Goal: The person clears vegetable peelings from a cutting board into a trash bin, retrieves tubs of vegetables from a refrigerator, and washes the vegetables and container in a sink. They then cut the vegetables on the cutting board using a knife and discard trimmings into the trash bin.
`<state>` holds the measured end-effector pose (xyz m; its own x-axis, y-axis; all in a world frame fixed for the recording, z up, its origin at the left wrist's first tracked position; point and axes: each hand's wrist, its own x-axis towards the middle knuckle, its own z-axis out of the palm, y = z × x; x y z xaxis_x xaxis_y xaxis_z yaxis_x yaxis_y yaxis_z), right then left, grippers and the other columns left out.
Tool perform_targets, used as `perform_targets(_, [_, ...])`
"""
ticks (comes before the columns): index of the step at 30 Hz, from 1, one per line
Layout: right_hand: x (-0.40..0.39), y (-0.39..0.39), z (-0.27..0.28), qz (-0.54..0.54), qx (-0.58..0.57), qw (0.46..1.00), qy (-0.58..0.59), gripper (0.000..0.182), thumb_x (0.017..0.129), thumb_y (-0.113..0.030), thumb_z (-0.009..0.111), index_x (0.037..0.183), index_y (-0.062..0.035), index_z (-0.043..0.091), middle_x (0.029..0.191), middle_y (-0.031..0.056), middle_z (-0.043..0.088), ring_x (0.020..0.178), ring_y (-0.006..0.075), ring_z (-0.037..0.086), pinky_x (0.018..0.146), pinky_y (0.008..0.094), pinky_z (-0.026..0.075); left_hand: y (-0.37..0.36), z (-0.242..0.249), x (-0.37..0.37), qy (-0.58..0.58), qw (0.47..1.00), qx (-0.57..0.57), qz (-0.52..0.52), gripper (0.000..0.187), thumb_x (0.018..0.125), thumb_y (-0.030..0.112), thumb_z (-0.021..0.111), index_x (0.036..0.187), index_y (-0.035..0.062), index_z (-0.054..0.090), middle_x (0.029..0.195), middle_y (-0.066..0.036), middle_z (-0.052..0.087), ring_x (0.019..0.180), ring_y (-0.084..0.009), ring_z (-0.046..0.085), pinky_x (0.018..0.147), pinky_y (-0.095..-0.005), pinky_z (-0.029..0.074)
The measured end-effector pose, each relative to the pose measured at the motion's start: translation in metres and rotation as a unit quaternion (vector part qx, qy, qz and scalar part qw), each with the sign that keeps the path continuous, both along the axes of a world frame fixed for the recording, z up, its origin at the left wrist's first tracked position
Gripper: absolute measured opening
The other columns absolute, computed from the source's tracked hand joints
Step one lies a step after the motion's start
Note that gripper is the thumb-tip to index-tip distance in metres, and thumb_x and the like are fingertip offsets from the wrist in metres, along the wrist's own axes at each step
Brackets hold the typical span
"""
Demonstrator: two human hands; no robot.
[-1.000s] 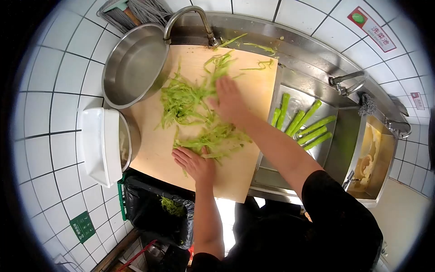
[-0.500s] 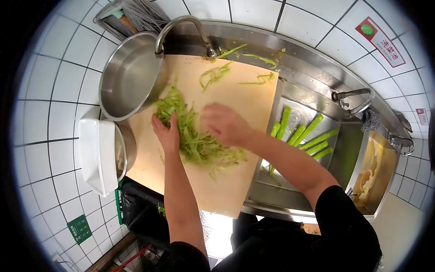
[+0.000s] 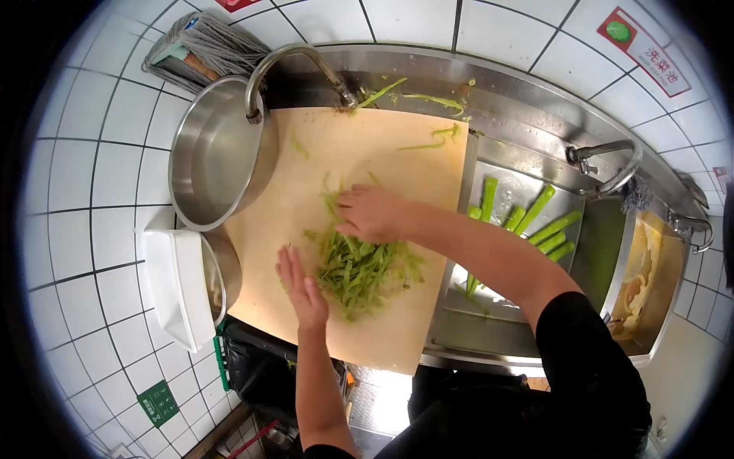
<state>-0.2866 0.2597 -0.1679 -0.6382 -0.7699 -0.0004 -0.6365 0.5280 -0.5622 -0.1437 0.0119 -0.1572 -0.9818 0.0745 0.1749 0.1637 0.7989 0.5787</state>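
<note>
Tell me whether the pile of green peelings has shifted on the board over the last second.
Yes. The green peelings have been swept from near the steel basin toward the cutting board's near edge.

The left hand (image 3: pixel 300 284) lay flat and open, palm down, fingers together and pointing toward eleven o'clock, with no grip on anything. Its bare forearm ran straight back toward six o'clock, leaving the view at the lower edge. The right hand (image 3: pixel 372 213) sat at about one o'clock from the left hand, near but not touching it, knuckles up and fingers curled loosely downward, pointing toward nine o'clock. Whether those fingers closed on anything could not be told. The right forearm, also bare, stretched away toward four o'clock, ending in a black short sleeve at the upper arm.
</note>
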Motion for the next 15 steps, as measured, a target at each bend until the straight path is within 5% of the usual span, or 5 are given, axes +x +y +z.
perform_targets(2, [0.001, 0.012, 0.044, 0.013, 0.072, 0.997, 0.009, 0.044, 0.101, -0.031, 0.045, 0.121, 0.0043, 0.062, 0.129, 0.0235, 0.061, 0.124, 0.0361, 0.054, 0.110, 0.0445, 0.040, -0.035, -0.034, 0.014, -0.027, 0.997, -0.059, 0.034, 0.071, 0.103, 0.049, 0.034, 0.152, -0.0017, 0.033, 0.157, -0.026, 0.029, 0.147, -0.0446, 0.024, 0.120, -0.0563, 0.013])
perform_targets(4, [-0.020, 0.033, 0.012, -0.222, -0.036, 0.954, 0.197, 0.042, 0.102, -0.030, 0.046, 0.115, 0.0040, 0.066, 0.126, 0.0229, 0.063, 0.122, 0.0370, 0.056, 0.109, 0.0433, 0.041, -0.050, -0.051, 0.021, -0.024, 0.991, -0.122, 0.043, 0.072, 0.103, 0.051, 0.033, 0.152, -0.0024, 0.032, 0.157, -0.026, 0.029, 0.147, -0.0453, 0.024, 0.120, -0.0569, 0.014])
perform_targets(6, [-0.068, 0.063, -0.002, -0.340, -0.072, 0.922, 0.168, 0.044, 0.102, -0.032, 0.045, 0.119, 0.0043, 0.065, 0.130, 0.0225, 0.061, 0.122, 0.0371, 0.056, 0.110, 0.0426, 0.041, -0.053, -0.059, 0.022, 0.001, 0.982, -0.187, 0.020, 0.073, 0.103, 0.051, 0.033, 0.152, -0.0023, 0.031, 0.157, -0.027, 0.030, 0.146, -0.0455, 0.024, 0.120, -0.0574, 0.015])
perform_targets(8, [-0.104, 0.084, -0.011, -0.299, -0.105, 0.945, 0.085, 0.053, 0.103, -0.038, 0.043, 0.136, 0.0014, 0.056, 0.136, 0.0233, 0.057, 0.128, 0.0368, 0.053, 0.113, 0.0401, 0.038, -0.050, -0.057, 0.021, 0.008, 0.983, -0.183, 0.022, 0.072, 0.103, 0.051, 0.033, 0.151, -0.0027, 0.033, 0.156, -0.027, 0.030, 0.146, -0.0460, 0.024, 0.120, -0.0579, 0.016])
perform_targets(15, [-0.164, 0.072, -0.011, -0.229, -0.063, 0.963, -0.131, 0.068, 0.103, -0.056, 0.031, 0.153, -0.0092, 0.038, 0.157, 0.0148, 0.038, 0.145, 0.0303, 0.035, 0.121, 0.0369, 0.027, -0.050, -0.056, 0.020, 0.001, 0.980, -0.196, 0.025, 0.071, 0.103, 0.050, 0.032, 0.149, -0.0038, 0.036, 0.155, -0.027, 0.032, 0.146, -0.0454, 0.026, 0.120, -0.0572, 0.018])
